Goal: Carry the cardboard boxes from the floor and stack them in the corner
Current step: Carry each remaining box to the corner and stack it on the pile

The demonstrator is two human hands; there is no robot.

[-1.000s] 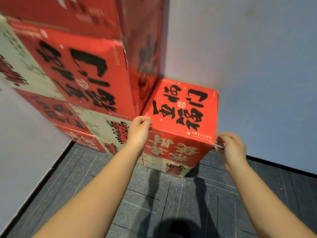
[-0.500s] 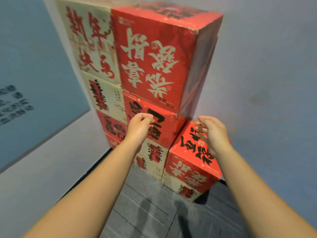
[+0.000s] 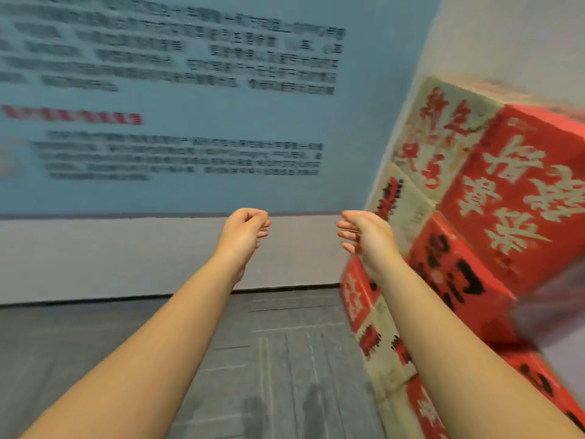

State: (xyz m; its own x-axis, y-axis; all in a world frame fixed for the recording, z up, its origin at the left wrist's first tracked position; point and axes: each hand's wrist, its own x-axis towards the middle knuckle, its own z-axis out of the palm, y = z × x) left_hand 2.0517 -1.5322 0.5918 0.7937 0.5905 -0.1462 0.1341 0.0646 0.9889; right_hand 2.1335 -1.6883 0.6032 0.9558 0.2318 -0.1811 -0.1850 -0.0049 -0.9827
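A stack of red and cream cardboard boxes (image 3: 493,217) with large printed characters fills the right side of the view, blurred by motion. My left hand (image 3: 245,231) is held out at mid-frame, fingers curled into a loose fist with nothing in it. My right hand (image 3: 364,236) hovers just left of the stack, fingers loosely apart and empty, touching no box. Both forearms reach forward from the bottom of the view.
A blue wall panel with blurred lines of text (image 3: 177,99) spans the left and centre above a grey lower wall (image 3: 110,258). Dark grey carpet tiles (image 3: 269,359) cover the floor between my arms.
The view has swung left, so the stack has slid to the right edge and the blue wall fills the frame. Both hands have come off the low red box and hang empty.
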